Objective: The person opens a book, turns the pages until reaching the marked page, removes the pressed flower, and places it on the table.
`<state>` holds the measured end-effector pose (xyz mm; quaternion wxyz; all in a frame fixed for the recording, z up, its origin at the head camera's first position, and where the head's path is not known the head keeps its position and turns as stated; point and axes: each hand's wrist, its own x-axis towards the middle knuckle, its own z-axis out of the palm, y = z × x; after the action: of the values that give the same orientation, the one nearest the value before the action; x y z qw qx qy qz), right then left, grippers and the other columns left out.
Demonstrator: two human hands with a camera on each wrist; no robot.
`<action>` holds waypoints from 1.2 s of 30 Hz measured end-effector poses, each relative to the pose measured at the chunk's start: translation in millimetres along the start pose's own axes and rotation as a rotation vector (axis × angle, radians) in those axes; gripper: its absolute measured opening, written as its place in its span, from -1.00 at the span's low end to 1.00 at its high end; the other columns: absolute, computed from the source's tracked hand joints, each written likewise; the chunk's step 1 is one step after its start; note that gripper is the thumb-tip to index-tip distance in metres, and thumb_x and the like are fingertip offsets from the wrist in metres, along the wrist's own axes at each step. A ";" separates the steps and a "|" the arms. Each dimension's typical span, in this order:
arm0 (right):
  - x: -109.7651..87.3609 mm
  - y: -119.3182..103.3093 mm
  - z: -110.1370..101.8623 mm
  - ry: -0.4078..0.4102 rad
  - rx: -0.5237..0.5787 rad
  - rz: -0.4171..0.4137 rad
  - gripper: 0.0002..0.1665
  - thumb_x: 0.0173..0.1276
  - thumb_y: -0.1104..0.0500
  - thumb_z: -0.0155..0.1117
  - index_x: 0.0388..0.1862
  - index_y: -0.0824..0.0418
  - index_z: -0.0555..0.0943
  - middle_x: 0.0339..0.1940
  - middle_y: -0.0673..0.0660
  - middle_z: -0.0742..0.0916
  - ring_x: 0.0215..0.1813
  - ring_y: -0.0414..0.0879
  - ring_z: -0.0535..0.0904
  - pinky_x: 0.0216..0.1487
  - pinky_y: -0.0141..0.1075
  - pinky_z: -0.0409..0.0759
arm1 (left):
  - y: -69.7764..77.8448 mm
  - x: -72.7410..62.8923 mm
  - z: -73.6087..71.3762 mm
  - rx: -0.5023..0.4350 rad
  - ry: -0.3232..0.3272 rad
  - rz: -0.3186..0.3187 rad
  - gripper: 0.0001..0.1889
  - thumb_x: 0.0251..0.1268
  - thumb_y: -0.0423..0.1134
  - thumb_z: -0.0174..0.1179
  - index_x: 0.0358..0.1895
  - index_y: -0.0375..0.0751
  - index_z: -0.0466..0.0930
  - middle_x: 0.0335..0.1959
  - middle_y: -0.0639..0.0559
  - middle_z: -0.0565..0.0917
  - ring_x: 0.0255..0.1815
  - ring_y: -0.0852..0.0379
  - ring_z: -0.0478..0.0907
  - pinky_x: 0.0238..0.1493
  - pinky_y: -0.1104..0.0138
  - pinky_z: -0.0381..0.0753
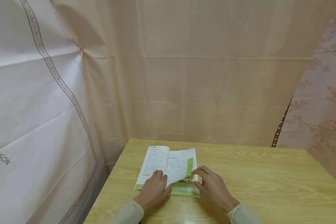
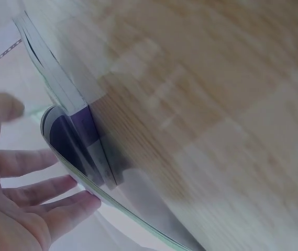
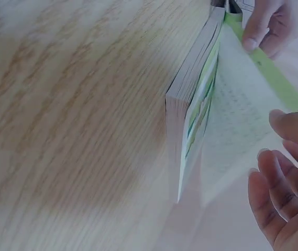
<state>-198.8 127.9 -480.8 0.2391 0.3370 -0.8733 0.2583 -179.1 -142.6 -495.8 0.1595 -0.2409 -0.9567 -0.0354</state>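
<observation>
**Open book (image 1: 154,158) with one leaf (image 1: 177,171) lifted**

Lower centre of the head view, the left hand (image 1: 154,189) lies across the lower part of the book's left page, its fingers stretched out and gripping nothing. The book sits just right of it and beneath it, spread on the desk (image 1: 268,180). On the right half, a leaf bows upward at its lower outer corner, baring the green-bordered page below. The right hand (image 1: 212,186) is at that corner, thumb and fingers curved and set apart by the leaf's edge; I cannot tell whether this grip pinches the paper or merely touches it.

The step in hand looks like turning a page. The next move would call for a secure hold on that one leaf and a sweep leftward; the left hand, resting where it would land, is in the way.

Around this, a pale cloth (image 1: 39,109) hangs on the left of the frame, a beige curtain (image 1: 201,77) across the upper middle, and a flowered cloth (image 1: 324,102) on the right.
</observation>
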 end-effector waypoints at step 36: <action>-12.5 7.7 3.7 -0.388 0.075 0.094 -0.83 0.15 0.10 0.62 -0.28 0.02 0.80 -0.18 -0.14 0.72 -0.28 -0.35 0.58 -0.26 -0.28 0.63 | -11.0 -5.4 4.8 0.136 0.137 -0.015 -0.68 0.26 -0.17 0.34 0.09 0.07 0.77 0.37 -0.18 0.54 0.64 -0.40 -0.24 0.40 -0.45 -0.09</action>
<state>-196.9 136.3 -493.2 0.0413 0.3481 -0.9075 0.2315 -181.2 -154.0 -502.0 0.2405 -0.2195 -0.9454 0.0120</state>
